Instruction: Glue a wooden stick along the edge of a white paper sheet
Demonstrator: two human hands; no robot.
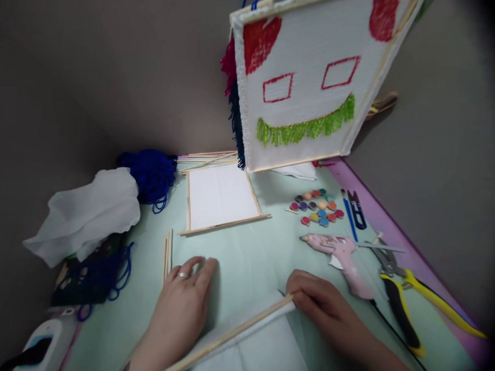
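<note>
My right hand [318, 301] is closed, its thumb and fingers pinching the far end of a thin wooden stick [242, 331]. The stick slants across a folded white sheet [262, 348] along the lower edge of the view; whether the sheet is cloth or paper I cannot tell. My left hand [182, 297], a ring on one finger, lies palm down on the pale green tabletop [253, 250] with its fingers apart and nothing in it. Beside its knuckles are a few loose wooden sticks [167, 256]. Beyond both hands lies a white panel [223, 195] edged with wooden sticks.
Above hangs a white panel [302, 111] with a green fringe. On the right are a pink glue gun [342, 254], yellow-handled pliers [401, 304], thread snips [356, 211], a blue paintbrush [350, 216] and paint pots [322, 214]. Blue yarn [152, 177] and white cloth [96, 207] lie left.
</note>
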